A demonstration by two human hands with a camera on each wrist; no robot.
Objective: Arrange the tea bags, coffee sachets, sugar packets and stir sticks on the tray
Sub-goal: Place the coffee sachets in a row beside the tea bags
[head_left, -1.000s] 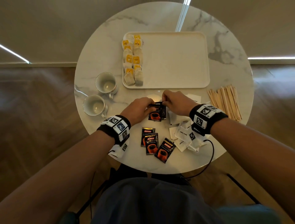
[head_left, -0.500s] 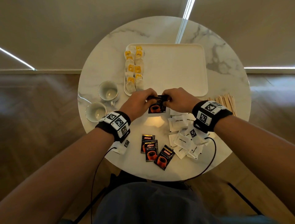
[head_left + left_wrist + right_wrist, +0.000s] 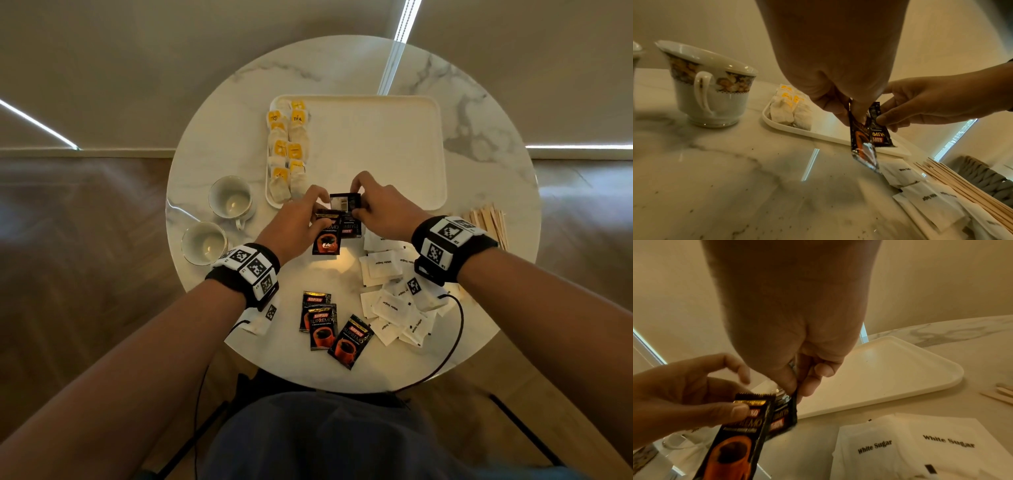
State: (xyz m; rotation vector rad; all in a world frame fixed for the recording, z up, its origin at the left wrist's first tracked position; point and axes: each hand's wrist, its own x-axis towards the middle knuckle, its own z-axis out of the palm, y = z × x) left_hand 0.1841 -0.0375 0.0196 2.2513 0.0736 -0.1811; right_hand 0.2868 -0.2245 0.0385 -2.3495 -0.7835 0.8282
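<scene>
My left hand (image 3: 301, 219) pinches the top of a black coffee sachet (image 3: 327, 240) that hangs front side towards me, just before the near rim of the cream tray (image 3: 394, 154). My right hand (image 3: 376, 209) pinches more coffee sachets (image 3: 346, 205), one upside down, over that rim. In the left wrist view the left sachet (image 3: 862, 146) hangs beside the right one (image 3: 878, 133). Tea bags (image 3: 287, 150) lie in two columns at the tray's left end. Three coffee sachets (image 3: 329, 329) lie near me. White sugar packets (image 3: 394, 294) are scattered at right, stir sticks (image 3: 486, 222) beyond them.
Two empty cups (image 3: 219, 219) stand left of the tray on the round marble table (image 3: 479, 113). A black cable (image 3: 452, 342) runs from my right wrist over the table's near edge. The tray's middle and right hold nothing.
Both hands lifted the coffee sachets off the table and carried them forward to the tray's near rim. The sachets have spread apart between the two hands.
</scene>
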